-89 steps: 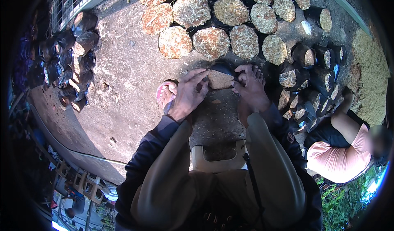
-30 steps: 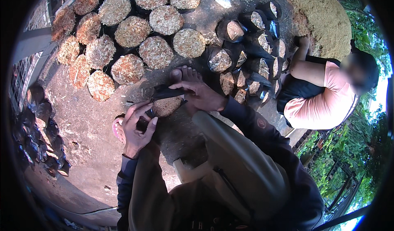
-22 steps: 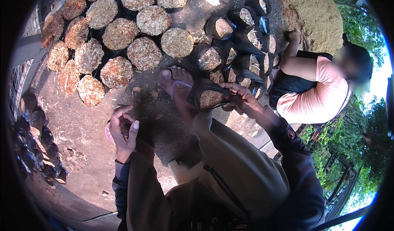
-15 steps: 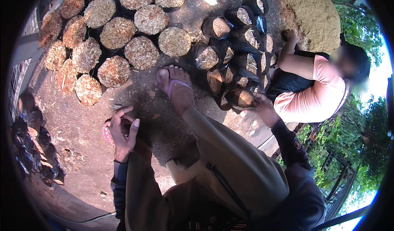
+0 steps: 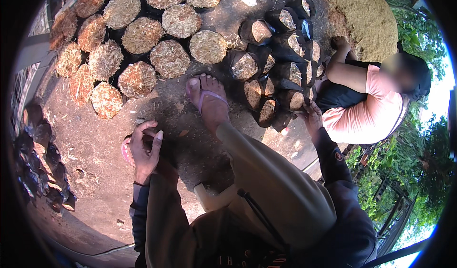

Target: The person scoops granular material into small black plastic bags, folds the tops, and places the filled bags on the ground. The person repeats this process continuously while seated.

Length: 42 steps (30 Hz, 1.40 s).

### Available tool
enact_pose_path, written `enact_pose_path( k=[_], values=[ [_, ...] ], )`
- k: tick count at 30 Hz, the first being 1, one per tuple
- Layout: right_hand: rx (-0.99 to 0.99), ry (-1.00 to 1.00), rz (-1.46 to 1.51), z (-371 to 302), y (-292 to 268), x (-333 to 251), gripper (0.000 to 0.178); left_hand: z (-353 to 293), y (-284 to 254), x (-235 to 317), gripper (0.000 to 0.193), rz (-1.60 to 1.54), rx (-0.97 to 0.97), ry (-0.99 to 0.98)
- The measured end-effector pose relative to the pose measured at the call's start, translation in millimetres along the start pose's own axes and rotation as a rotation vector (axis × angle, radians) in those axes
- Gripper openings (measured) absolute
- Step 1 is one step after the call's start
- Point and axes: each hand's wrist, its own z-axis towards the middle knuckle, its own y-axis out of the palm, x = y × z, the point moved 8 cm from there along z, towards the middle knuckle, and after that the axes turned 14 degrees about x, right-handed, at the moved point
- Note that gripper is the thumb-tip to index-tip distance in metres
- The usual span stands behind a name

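Observation:
My right hand (image 5: 312, 119) reaches out to the right, its fingers closed on the rim of a black plastic grow bag (image 5: 291, 100) filled with brown, crumbly material. That bag stands at the near side of a cluster of similar filled black bags (image 5: 253, 93), close against its neighbours. My left hand (image 5: 146, 150) hovers by my left knee, above my foot in a pink sandal. Its fingers are curved and apart, with nothing between them.
Several round bags topped with straw-like shavings (image 5: 170, 58) stand at the far left. Beyond the cluster lies a large tan heap (image 5: 364, 18). At the right a person in a pink shirt (image 5: 366, 108) bends toward the bags. Crumpled black plastic (image 5: 43, 158) lies at the left edge.
My right hand has moved a little farther away with the grow bag, which now stands closer in among the others. My left hand keeps its pose. The view has shifted slightly.

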Motion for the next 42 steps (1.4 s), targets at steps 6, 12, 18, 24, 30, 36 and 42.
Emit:
enact_pose_path(
  k=[6, 12, 18, 24, 30, 36, 42],
  values=[
    [-0.001, -0.055, -0.091, 1, -19, 8, 0.048, 0, 4, -2, 0.033, -0.090, 0.040, 0.000],
    [0.280, -0.746, -0.341, -34, -7, -78, 0.040, -9, -29, -13, 0.031, -0.001, 0.178, -0.008],
    [-0.335, -0.997, -0.411, -140, 167, -136, 0.033, -43, -121, -61, 0.030, 0.050, 0.574, -0.151],
    [-1.158, -0.733, -0.593, -268, 337, -99, 0.029, -68, -255, -148, 0.026, -0.270, 1.066, -0.335],
    [-1.127, -0.888, -0.582, -292, 373, -120, 0.038, -61, -375, -195, 0.024, -0.516, 1.397, -0.450],
    [-1.155, -0.842, -0.655, -283, 375, -104, 0.039, 12, -470, -176, 0.021, -0.559, 1.334, -0.355],
    [-1.181, -0.812, -0.696, -282, 379, -97, 0.039, 113, -524, -144, 0.043, -0.771, 1.264, -0.354]
  ],
)
